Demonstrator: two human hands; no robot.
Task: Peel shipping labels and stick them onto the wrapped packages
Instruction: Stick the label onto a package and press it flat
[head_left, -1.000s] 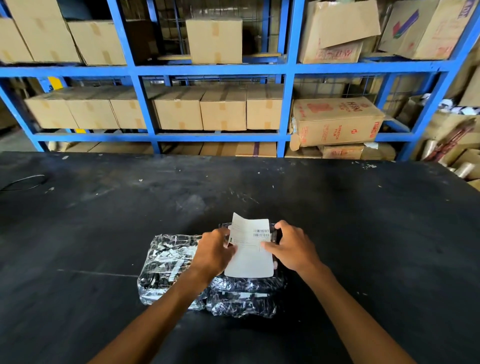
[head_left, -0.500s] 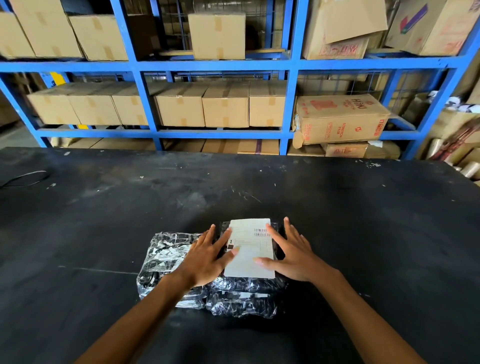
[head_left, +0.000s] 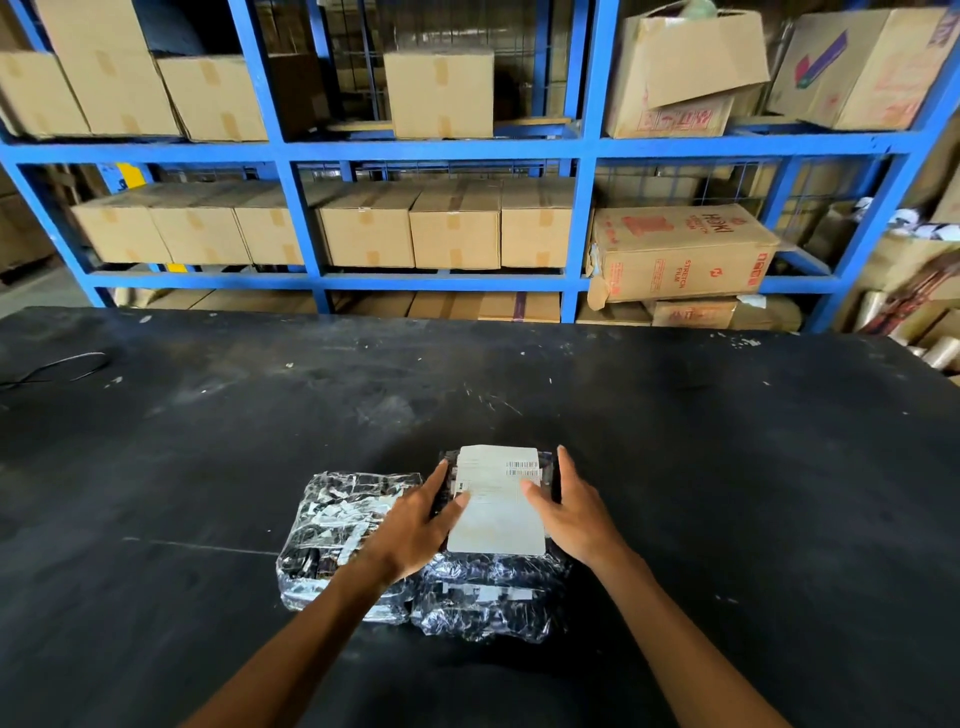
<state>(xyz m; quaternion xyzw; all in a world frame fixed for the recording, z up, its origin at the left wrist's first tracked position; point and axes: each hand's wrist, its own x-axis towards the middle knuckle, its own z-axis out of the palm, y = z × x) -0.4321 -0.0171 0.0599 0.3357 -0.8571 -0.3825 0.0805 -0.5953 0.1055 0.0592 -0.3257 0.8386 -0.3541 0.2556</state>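
The white label (head_left: 496, 501) lies flat on the right-hand wrapped package (head_left: 488, 592), long axis running away from the person, barcode at the far end. Left hand (head_left: 415, 525) and right hand (head_left: 569, 506) press its side edges, each grip released, fingers flat. A second package (head_left: 337, 525) touches it on the black worktop (head_left: 727, 467).

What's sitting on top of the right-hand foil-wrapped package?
A white shipping label with barcodes lies flat on it, the left hand and right hand pressing its edges. The wrap beneath the label is hidden.
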